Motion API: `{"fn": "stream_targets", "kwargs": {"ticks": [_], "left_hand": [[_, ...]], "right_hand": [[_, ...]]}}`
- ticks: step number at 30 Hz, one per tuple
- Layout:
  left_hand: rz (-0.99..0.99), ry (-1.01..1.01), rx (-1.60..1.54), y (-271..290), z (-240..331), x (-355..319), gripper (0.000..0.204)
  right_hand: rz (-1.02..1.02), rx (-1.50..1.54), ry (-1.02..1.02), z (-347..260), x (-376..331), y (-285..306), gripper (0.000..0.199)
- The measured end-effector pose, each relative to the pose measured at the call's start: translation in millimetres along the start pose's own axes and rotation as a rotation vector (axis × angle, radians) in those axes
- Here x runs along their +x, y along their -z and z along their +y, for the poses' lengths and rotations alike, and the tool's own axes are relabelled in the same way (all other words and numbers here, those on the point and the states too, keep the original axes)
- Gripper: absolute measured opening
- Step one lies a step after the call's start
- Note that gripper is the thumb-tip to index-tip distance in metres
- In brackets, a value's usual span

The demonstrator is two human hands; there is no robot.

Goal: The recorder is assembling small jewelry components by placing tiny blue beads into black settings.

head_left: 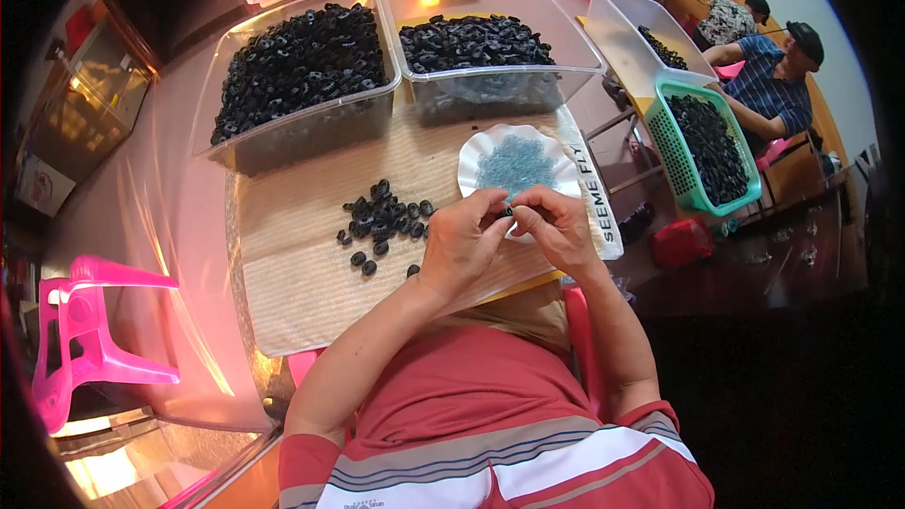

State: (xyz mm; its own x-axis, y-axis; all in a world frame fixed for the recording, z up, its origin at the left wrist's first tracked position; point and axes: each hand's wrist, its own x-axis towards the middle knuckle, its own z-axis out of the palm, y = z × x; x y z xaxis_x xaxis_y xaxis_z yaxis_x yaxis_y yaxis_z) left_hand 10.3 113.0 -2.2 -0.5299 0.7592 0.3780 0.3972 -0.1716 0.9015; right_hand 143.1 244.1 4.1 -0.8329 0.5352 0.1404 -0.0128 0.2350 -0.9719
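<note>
My left hand (462, 240) and my right hand (556, 224) meet over the board, fingertips pinched together on a small black ring (506, 212). Just beyond them sits a white scalloped plate (474, 162) with a heap of tiny blue beads (515, 163). To the left of my left hand lies a loose pile of black rings (382, 221) on a tan woven board (302, 273) that rests on my lap.
Two clear plastic bins (292, 127) (490, 85) full of black rings stand at the far edge. A green basket (674, 146) of black pieces and a clear tub (627, 28) are at right, beside seated people (768, 80). A pink stool (80, 339) stands at left.
</note>
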Motion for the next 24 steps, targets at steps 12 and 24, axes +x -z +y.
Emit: {"fn": "stream_targets", "kwargs": {"ticks": [12, 24], "left_hand": [[0.045, -0.078, 0.001, 11.5, 2.9, -22.3, 0.025], [0.284, 0.146, -0.108, 74.0, 6.9, -59.2, 0.014]], "right_hand": [[-0.031, -0.7, 0.402, -30.4, -19.8, -24.4, 0.03], [-0.203, -0.576, 0.41, -44.3, -3.0, -44.1, 0.022]]}}
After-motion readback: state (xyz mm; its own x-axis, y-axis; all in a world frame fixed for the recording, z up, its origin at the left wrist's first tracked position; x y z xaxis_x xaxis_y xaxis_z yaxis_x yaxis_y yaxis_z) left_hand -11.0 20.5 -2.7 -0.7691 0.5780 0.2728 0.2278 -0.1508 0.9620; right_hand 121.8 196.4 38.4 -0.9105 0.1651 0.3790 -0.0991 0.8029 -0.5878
